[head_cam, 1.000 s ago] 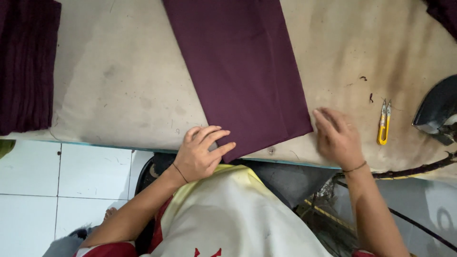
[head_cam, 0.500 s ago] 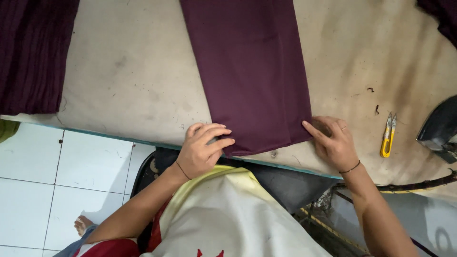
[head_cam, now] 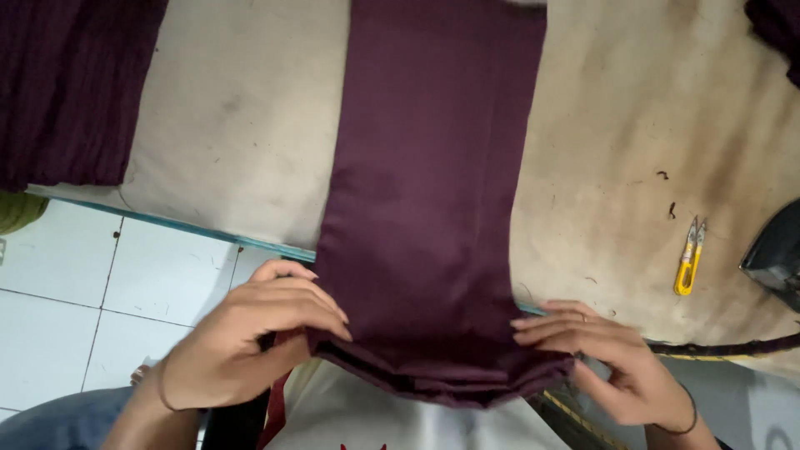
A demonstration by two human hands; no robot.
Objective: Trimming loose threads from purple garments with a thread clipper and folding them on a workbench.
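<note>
A long strip of dark maroon fabric (head_cam: 429,192) lies across a stained beige padded table (head_cam: 233,142) and hangs over its near edge toward me. My left hand (head_cam: 250,333) pinches the fabric's near left corner, fingers closed over the folded layers. My right hand (head_cam: 604,358) grips the near right corner the same way. The near end shows several stacked layers between my hands.
A stack of matching maroon fabric (head_cam: 71,83) sits at the table's far left. Small yellow thread snips (head_cam: 688,257) lie on the right, beside the dark edge of an iron (head_cam: 775,250). White floor tiles (head_cam: 125,283) show below left. A dark cord (head_cam: 725,346) runs along the right edge.
Both hands went from pressing flat on the fabric's near end to gripping its corners. The fabric has slid toward me over the table edge, and the view has shifted closer.
</note>
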